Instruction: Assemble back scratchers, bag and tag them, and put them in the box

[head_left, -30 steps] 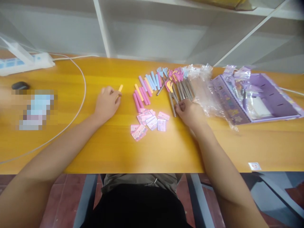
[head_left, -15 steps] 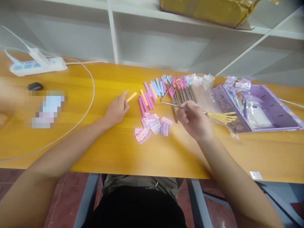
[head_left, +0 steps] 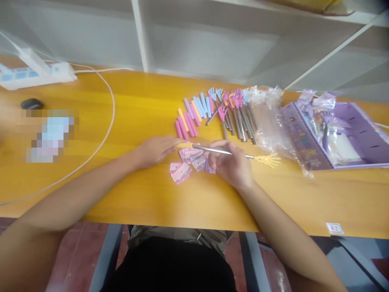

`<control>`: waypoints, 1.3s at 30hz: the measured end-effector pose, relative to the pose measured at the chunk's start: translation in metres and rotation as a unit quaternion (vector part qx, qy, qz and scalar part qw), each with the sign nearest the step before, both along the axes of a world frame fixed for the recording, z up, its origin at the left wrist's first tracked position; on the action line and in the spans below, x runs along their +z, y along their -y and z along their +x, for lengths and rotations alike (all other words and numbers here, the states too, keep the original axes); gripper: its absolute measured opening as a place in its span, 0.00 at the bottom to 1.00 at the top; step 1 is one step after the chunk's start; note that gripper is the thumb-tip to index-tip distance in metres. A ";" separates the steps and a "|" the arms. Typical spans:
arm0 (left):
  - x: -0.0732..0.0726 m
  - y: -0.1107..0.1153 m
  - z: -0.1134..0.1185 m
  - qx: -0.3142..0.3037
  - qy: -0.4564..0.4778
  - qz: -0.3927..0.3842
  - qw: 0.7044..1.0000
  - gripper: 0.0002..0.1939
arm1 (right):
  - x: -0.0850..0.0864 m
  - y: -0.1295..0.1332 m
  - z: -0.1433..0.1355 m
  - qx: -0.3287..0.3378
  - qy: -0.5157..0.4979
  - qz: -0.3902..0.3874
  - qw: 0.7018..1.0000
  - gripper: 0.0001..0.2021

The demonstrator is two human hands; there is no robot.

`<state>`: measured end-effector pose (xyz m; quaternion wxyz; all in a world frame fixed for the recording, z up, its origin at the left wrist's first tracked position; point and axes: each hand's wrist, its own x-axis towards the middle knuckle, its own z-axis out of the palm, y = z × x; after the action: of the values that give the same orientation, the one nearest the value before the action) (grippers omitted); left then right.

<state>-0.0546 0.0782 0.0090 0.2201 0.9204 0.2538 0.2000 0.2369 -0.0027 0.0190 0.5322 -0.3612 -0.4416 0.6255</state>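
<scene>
My left hand is closed on a yellow handle sleeve. My right hand grips the metal rod of a back scratcher with a yellow hand-shaped head pointing right. The rod's left tip meets the sleeve's end; whether it is inside cannot be told. Behind the hands lie several pink, yellow, purple and blue handle sleeves. Farther right is a pile of back scratchers with pink, blue and yellow heads and bare metal rods. Small printed cards lie just below the hands, partly covered by my right hand.
Clear plastic bags lie beside a purple open box at the right. On the left are a power strip with cables, a black mouse-like object and a blurred-out item. A small sticker sits at the front edge.
Both hands have come together over the cards. The yellow sleeve and the back scratcher's rod, apart before, now meet end to end. The view has shifted slightly.
</scene>
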 end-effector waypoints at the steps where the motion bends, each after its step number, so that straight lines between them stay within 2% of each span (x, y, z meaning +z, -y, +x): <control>1: 0.000 0.000 0.000 0.001 -0.003 0.007 1.000 0.34 | -0.001 0.000 0.001 -0.007 0.013 0.008 1.000 0.22; 5: -0.003 0.000 -0.002 -0.003 -0.026 0.064 0.998 0.31 | -0.007 -0.001 0.004 -0.007 0.049 0.039 0.998 0.19; 9: -0.008 0.000 -0.004 -0.036 -0.025 0.127 0.991 0.27 | -0.007 0.002 0.004 0.007 0.108 0.058 0.992 0.19; 13: -0.009 0.001 -0.005 -0.049 -0.043 0.152 0.986 0.25 | -0.006 0.005 0.002 0.012 0.156 0.085 0.984 0.17; 20: -0.009 0.005 -0.004 -0.050 -0.048 0.170 0.983 0.25 | -0.007 0.007 0.001 0.017 0.177 0.100 0.979 0.16; 26: -0.009 0.007 -0.003 -0.050 -0.004 0.182 0.982 0.23 | -0.004 0.006 0.000 0.030 0.174 0.095 0.980 0.17; 34: -0.009 0.008 -0.003 -0.045 0.039 0.177 0.982 0.20 | -0.005 0.006 -0.003 0.061 0.124 0.040 0.990 0.17; 39: -0.010 0.008 -0.003 -0.041 0.044 0.135 0.989 0.22 | -0.006 0.006 -0.005 0.079 0.095 0.045 0.991 0.16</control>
<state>-0.0577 0.0699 -0.0007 0.1124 0.9418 0.1763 0.2631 0.2318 -0.0084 0.0134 0.4523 -0.3585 -0.5450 0.6082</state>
